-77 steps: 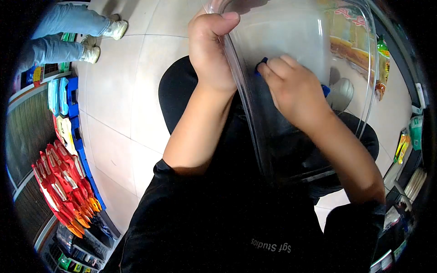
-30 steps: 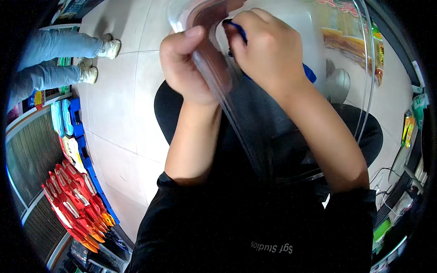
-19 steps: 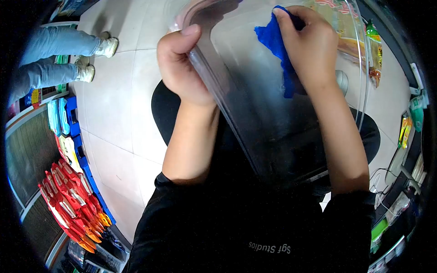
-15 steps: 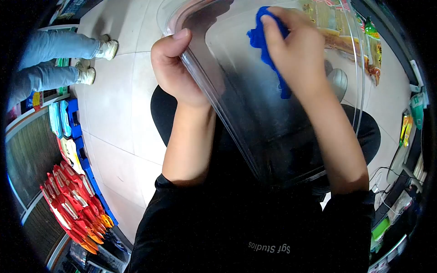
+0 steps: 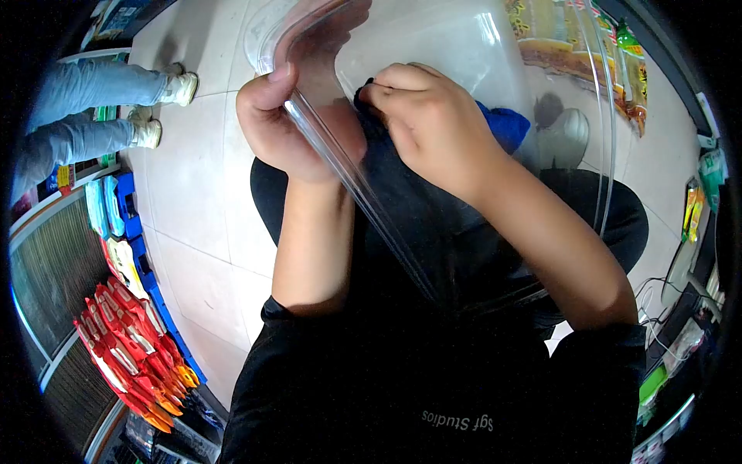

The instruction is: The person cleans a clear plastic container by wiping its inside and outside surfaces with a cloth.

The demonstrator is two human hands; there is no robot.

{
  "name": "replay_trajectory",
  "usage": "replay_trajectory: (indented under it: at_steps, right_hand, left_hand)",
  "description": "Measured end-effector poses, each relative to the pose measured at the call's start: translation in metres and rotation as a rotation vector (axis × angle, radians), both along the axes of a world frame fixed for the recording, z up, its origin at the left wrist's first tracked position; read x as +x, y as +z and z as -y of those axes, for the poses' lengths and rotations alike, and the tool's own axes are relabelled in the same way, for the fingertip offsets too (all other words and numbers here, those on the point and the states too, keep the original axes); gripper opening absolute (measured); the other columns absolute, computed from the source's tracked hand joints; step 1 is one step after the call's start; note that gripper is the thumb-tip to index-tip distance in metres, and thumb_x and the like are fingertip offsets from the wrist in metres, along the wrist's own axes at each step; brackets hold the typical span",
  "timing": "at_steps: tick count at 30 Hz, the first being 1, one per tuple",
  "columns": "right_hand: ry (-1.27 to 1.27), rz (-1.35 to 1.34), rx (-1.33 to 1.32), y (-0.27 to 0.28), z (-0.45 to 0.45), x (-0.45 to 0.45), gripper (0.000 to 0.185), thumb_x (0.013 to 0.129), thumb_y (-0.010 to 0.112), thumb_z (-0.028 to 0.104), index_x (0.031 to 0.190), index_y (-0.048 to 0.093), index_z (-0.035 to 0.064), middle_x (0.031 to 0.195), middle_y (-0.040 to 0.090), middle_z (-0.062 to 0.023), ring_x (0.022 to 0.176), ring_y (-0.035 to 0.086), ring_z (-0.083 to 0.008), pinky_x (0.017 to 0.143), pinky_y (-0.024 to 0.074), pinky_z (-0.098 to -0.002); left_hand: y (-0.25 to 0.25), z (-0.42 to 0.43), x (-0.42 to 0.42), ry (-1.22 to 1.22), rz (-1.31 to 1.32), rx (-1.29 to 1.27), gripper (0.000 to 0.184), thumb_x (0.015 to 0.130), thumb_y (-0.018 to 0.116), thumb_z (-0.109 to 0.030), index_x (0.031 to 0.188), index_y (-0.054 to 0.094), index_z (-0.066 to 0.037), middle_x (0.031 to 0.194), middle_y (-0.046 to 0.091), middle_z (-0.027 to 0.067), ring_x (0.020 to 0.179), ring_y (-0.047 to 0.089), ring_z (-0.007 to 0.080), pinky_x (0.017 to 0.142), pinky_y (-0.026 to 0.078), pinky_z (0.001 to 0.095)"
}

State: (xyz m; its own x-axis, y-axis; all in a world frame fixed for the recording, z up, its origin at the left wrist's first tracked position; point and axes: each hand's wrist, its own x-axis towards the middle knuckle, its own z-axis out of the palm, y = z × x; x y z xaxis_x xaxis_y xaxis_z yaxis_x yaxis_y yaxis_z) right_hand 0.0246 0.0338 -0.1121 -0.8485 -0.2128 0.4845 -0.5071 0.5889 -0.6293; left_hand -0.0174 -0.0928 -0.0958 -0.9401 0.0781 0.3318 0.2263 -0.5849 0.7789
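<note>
A large clear plastic bin [image 5: 456, 35] rests tilted across my lap, its open side facing me. My left hand [image 5: 282, 127] grips the bin's left rim, thumb on the near side and fingers behind the see-through wall. Inside the bin is my right hand [image 5: 433, 124], closed on a blue cloth [image 5: 506, 127]. Part of the cloth bunches out at the right of the hand and a dark end shows by the fingertips; the rest is hidden under the hand. The cloth lies against the bin's inner surface.
Red packets [image 5: 131, 348] stand in a blue tray [image 5: 158, 290] on the left. A person's legs in jeans [image 5: 93, 81] are at the upper left. Packaged food [image 5: 568, 46] lies beyond the bin. Cables [image 5: 653, 309] hang by a shelf at the right.
My right hand has moved left and down inside the bin with the blue cloth, which is now more bunched. My left hand and the bin's left rim have shifted slightly left and down.
</note>
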Motion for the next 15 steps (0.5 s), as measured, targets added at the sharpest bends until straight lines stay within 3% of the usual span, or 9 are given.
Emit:
replay_trajectory:
  at_steps: [3,6,15]
  right_hand:
    - [0.011,-0.02,0.006,0.004,-0.003,-0.007,0.013,0.071,0.054,0.005,0.079,0.065,0.004,0.084,0.059,-0.0094,0.087,0.059,-0.0288,0.077,0.0495,-0.0388]
    - [-0.072,-0.125,0.017,0.011,0.006,-0.027,0.012,0.071,0.055,0.007,0.076,0.066,0.0057,0.082,0.059,-0.0083,0.087,0.06,-0.0267,0.078,0.0501,-0.0373]
    - [-0.029,-0.02,0.032,0.007,0.001,-0.008,0.008,0.07,0.057,0.007,0.073,0.064,0.0061,0.08,0.058,-0.0078,0.084,0.059,-0.028,0.074,0.0504,-0.0381]
  left_hand:
    - [0.001,-0.003,-0.005,0.004,-0.05,-0.002,0.068,0.078,0.036,-0.042,0.119,0.053,0.01,0.119,0.056,0.0273,0.112,0.053,0.0372,0.097,0.037,0.0415]
    - [0.004,-0.001,-0.002,-0.058,-0.03,0.062,0.07,0.077,0.037,-0.043,0.119,0.053,0.01,0.118,0.057,0.0272,0.112,0.053,0.0374,0.098,0.036,0.0413]
    - [0.003,-0.005,0.0,0.01,-0.008,0.029,0.07,0.077,0.037,-0.043,0.121,0.052,0.009,0.119,0.056,0.0271,0.112,0.053,0.0376,0.097,0.036,0.0405]
